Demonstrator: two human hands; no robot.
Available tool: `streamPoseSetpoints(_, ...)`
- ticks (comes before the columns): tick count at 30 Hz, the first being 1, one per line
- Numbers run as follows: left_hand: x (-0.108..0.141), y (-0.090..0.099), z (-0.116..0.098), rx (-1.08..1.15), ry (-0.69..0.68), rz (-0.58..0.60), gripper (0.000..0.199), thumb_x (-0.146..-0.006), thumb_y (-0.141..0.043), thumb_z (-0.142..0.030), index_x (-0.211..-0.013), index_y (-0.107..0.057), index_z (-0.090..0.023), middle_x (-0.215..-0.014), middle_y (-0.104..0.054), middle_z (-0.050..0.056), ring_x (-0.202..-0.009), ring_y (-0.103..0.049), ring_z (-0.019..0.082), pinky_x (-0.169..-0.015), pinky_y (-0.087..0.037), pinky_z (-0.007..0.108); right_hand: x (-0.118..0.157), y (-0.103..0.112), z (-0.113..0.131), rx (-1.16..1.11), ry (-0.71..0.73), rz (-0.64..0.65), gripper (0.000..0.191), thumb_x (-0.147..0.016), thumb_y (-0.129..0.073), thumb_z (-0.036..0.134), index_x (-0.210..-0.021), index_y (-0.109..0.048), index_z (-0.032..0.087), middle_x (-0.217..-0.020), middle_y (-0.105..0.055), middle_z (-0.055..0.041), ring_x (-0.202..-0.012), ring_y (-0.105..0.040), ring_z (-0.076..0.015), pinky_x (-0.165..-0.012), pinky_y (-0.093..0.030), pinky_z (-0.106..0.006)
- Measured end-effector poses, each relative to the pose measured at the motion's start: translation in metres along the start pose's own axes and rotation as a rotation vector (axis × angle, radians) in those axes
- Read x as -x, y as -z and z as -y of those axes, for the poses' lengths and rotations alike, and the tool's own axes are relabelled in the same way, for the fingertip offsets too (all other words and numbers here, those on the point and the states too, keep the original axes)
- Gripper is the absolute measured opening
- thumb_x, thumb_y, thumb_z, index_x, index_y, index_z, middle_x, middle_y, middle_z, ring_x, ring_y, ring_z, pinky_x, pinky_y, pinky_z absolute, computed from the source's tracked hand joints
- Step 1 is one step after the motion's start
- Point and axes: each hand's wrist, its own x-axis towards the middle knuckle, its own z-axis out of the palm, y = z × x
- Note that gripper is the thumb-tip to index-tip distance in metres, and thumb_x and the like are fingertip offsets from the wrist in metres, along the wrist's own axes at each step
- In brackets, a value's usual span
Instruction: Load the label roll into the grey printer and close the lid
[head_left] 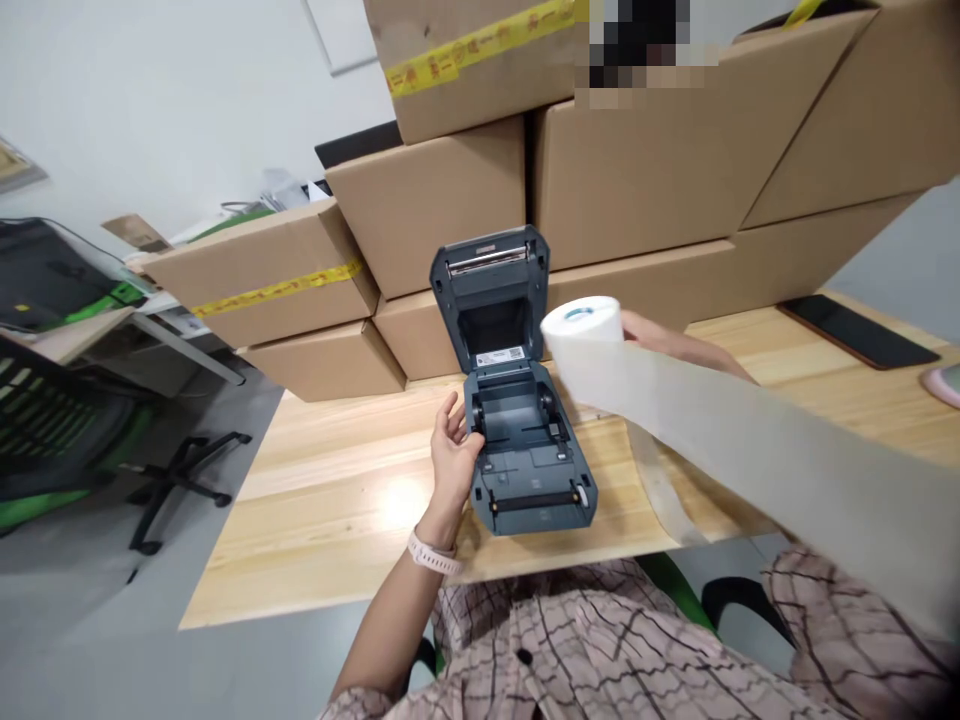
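A dark grey label printer (525, 450) stands on the wooden table with its lid raised and its inner bay bare. My left hand (453, 455) grips the printer's left side, thumb over the rim and fingers along the outside. To the right of the lid, my right hand (643, 330) holds a white paper roll (581, 318) from behind; most of its fingers are hidden by the roll. A long strip of paper (750, 430) runs from the roll to the lower right, passing in front of my right forearm.
Stacked cardboard boxes (637, 180) line the back of the wooden table (322, 500). A black phone (857, 330) lies at the right, near a pink object (943, 384) at the frame edge. An office chair (67, 410) stands at the left.
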Motion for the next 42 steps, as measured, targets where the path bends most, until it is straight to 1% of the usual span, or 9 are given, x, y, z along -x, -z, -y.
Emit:
streamPoseSetpoints(3,-0.002,0.002,0.001,-0.004,0.005,0.025,0.089,-0.062,-0.068,-0.009,-0.147,-0.046,-0.018,-0.143,-0.065,0.019,-0.120,-0.071,0.028,-0.104,-0.056,0.042,-0.018,-0.032,0.036,0.322,0.060,0.206,0.077,-0.072,-0.077,0.059,-0.135,-0.059,0.019,-0.128,-0.071,-0.0137,-0.106,-0.069,-0.0308,-0.088,-0.055,-0.040)
streamPoseSetpoints(5,-0.004,0.004,0.001,-0.004,0.007,0.048,0.090,-0.062,-0.068,-0.008,-0.149,-0.045,-0.019,-0.143,-0.065,0.018,-0.122,-0.070,0.028,-0.106,-0.054,0.042,-0.033,-0.052,0.045,0.597,0.082,0.316,0.075,-0.070,-0.079,0.058,-0.132,-0.061,0.021,-0.125,-0.072,-0.0124,-0.106,-0.068,-0.0323,-0.087,-0.053,-0.040)
streamPoseSetpoints(8,-0.004,0.006,0.001,-0.010,0.004,0.077,0.090,-0.063,-0.068,-0.007,-0.149,-0.045,-0.019,-0.147,-0.062,0.019,-0.124,-0.069,0.029,-0.107,-0.053,0.043,-0.049,-0.074,0.043,0.869,0.082,0.449,0.068,-0.074,-0.075,0.053,-0.131,-0.061,0.019,-0.122,-0.073,-0.0149,-0.106,-0.068,-0.0357,-0.086,-0.050,-0.042)
streamPoseSetpoints(12,-0.003,0.007,0.000,-0.014,0.006,0.089,0.088,-0.064,-0.068,-0.008,-0.148,-0.046,-0.019,-0.150,-0.059,0.020,-0.125,-0.067,0.030,-0.106,-0.054,0.044,-0.060,-0.085,0.031,0.987,0.038,0.536,0.069,-0.074,-0.074,0.053,-0.132,-0.061,0.017,-0.123,-0.073,-0.0172,-0.108,-0.068,-0.0379,-0.087,-0.049,-0.043)
streamPoseSetpoints(22,-0.006,0.009,0.002,-0.015,-0.004,0.114,0.088,-0.064,-0.071,-0.010,-0.149,-0.047,-0.019,-0.150,-0.057,0.020,-0.126,-0.066,0.031,-0.109,-0.051,0.048,-0.057,-0.094,0.014,0.937,-0.047,0.551,0.072,-0.084,-0.070,0.055,-0.141,-0.058,0.014,-0.133,-0.069,-0.0208,-0.120,-0.064,-0.0412,-0.098,-0.048,-0.051)
streamPoseSetpoints(28,-0.004,0.007,0.000,-0.009,-0.015,0.129,0.088,-0.066,-0.071,-0.011,-0.150,-0.045,-0.018,-0.151,-0.056,0.021,-0.132,-0.062,0.034,-0.112,-0.049,0.051,-0.007,-0.098,0.021,0.746,0.318,0.382,0.050,-0.103,-0.051,0.045,-0.144,-0.060,0.017,-0.148,-0.062,-0.0142,-0.138,-0.053,-0.0325,-0.114,-0.042,-0.051)
streamPoseSetpoints(31,-0.003,0.007,0.001,0.003,-0.033,0.136,0.085,-0.067,-0.070,-0.010,-0.148,-0.047,-0.019,-0.151,-0.056,0.020,-0.135,-0.060,0.033,-0.113,-0.049,0.049,0.029,-0.108,0.024,0.707,0.309,0.445,0.051,-0.107,-0.047,0.048,-0.149,-0.058,0.023,-0.155,-0.058,-0.0078,-0.146,-0.049,-0.0275,-0.119,-0.040,-0.047)
streamPoseSetpoints(34,-0.003,0.006,0.003,0.017,-0.040,0.142,0.083,-0.067,-0.070,-0.009,-0.147,-0.048,-0.020,-0.152,-0.056,0.018,-0.135,-0.060,0.032,-0.112,-0.050,0.048,0.050,-0.115,0.021,0.708,0.246,0.459,0.056,-0.106,-0.047,0.055,-0.153,-0.054,0.027,-0.161,-0.051,-0.0068,-0.151,-0.046,-0.0294,-0.122,-0.039,-0.052)
streamPoseSetpoints(42,-0.001,0.004,0.002,0.025,-0.048,0.129,0.082,-0.067,-0.069,-0.009,-0.146,-0.050,-0.017,-0.150,-0.057,0.020,-0.132,-0.062,0.033,-0.113,-0.049,0.049,0.062,-0.123,0.012,0.706,0.227,0.406,0.063,-0.102,-0.050,0.061,-0.156,-0.050,0.028,-0.168,-0.039,-0.0079,-0.157,-0.036,-0.0312,-0.125,-0.036,-0.057)
